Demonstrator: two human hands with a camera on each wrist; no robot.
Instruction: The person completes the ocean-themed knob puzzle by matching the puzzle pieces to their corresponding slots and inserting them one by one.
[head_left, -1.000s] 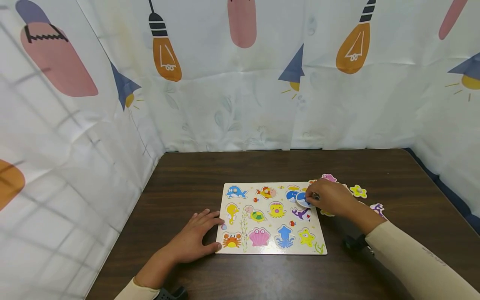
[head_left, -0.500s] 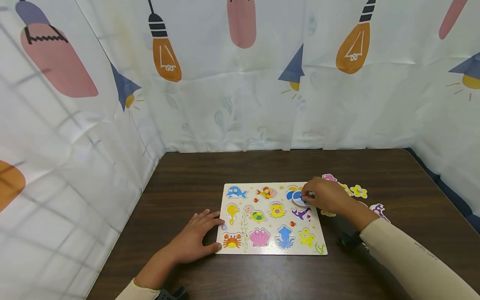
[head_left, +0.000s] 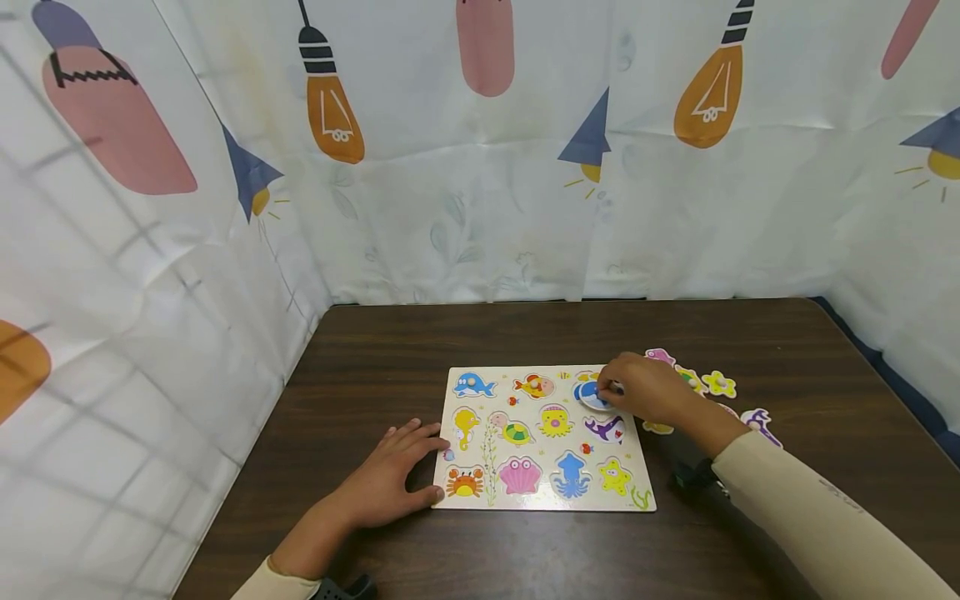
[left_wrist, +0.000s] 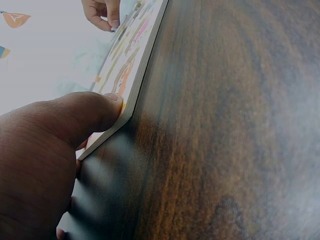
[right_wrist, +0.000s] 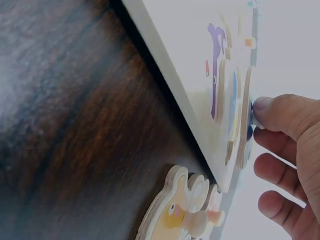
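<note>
A pale wooden peg puzzle board (head_left: 546, 502) with printed sea animals lies flat on the table. At its left edge rests my left hand (head_left: 386, 477), fingers spread; in the left wrist view the thumb (left_wrist: 97, 111) presses on the board's corner. My right hand (head_left: 651, 388) pinches the knob of a blue-and-white puzzle piece (head_left: 590, 397) between thumb and fingertips. That piece (right_wrist: 245, 117) is close over the blue picture at the board's top right, partly covering it. Its printed figure is mostly hidden by the hand.
Several loose knobbed pieces lie right of the board, among them a yellow flower-shaped piece (head_left: 719, 383), a purple piece (head_left: 759, 423) and a pink piece (head_left: 661, 356). A yellow animal piece (right_wrist: 167, 222) lies by the board's corner. A patterned curtain (head_left: 480, 225) hangs behind the table.
My right hand has shifted a little left with the blue-and-white piece, bringing it further over the blue picture at the board's top right. My left hand has not moved.
</note>
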